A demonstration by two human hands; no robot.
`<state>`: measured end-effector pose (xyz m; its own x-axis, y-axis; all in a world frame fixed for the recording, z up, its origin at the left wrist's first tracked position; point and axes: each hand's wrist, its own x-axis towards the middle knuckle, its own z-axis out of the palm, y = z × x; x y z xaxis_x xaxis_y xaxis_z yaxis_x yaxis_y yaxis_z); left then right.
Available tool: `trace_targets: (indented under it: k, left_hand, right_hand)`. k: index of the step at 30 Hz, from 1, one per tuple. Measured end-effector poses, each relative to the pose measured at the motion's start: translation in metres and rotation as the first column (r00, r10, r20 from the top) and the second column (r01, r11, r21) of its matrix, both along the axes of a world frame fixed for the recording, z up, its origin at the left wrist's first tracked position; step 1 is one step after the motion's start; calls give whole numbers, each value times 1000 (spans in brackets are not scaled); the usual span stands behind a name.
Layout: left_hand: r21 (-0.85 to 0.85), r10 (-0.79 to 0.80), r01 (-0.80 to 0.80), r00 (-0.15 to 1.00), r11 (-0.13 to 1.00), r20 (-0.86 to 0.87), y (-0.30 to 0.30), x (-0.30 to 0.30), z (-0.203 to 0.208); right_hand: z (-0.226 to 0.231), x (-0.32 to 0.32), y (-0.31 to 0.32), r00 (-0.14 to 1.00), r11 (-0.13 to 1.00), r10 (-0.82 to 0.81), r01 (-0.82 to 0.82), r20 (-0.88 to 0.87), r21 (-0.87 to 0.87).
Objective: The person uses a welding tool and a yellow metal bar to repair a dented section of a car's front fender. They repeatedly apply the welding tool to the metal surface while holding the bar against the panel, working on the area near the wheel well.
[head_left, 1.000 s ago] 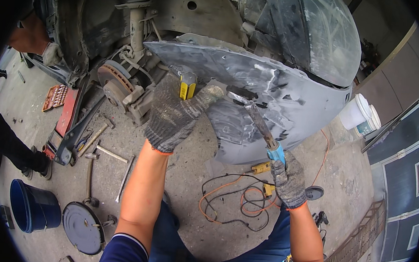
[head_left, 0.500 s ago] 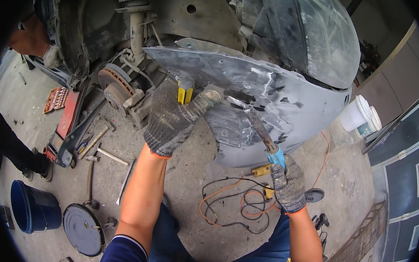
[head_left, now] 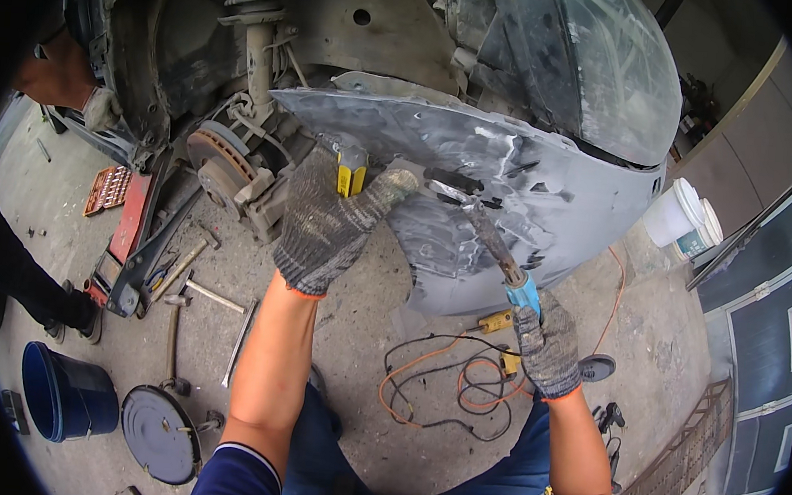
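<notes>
My left hand point(head_left: 329, 210), in a grey knit glove, is closed around a yellow-and-grey handled tool point(head_left: 351, 173); the fingers hide much of it. Its thumb points along a grey car bumper point(head_left: 549, 194) toward a dark strip point(head_left: 452, 179) on the surface. My right hand point(head_left: 548, 343), also gloved, grips the blue handle of a soldering iron point(head_left: 497, 246) with a long, worn metal shaft. The iron's tip meets the bumper by the dark strip, just right of my left thumb. Scuffs, pale streaks and dark patches cover the bumper there.
Tangled cords point(head_left: 446, 382) lie below the bumper. Hammers point(head_left: 215, 297), a red jack point(head_left: 128, 226), a socket set point(head_left: 107, 189) and a blue bucket point(head_left: 68, 394) stand or lie at left. White buckets point(head_left: 682, 214) stand at right. A co-worker's gloved hand point(head_left: 102, 108) shows at far left.
The iron's tip has shifted very slightly at the dark strip. Both hands keep their grips and almost the same places.
</notes>
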<state>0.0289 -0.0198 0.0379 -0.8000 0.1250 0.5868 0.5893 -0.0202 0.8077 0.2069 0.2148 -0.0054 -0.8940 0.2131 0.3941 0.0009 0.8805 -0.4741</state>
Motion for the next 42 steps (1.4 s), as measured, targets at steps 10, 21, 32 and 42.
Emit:
trace_targets:
  k: [10, 21, 32, 42]
  left_hand:
    - [64, -60, 57, 997, 996, 45, 1, -1, 0]
    - [-5, -9, 9, 1000, 1000, 27, 0, 0, 2]
    - [-16, 53, -53, 999, 998, -2, 2, 1, 1]
    - [61, -41, 40, 999, 997, 9, 1, 3, 3]
  right_hand:
    - [0, 2, 0, 998, 999, -6, 9, 60, -51]
    - [-2, 3, -2, 999, 995, -1, 6, 41, -102]
    - [-2, 1, -4, 999, 1000, -21, 21, -40, -7]
    - [-4, 1, -3, 1000, 998, -13, 14, 17, -62]
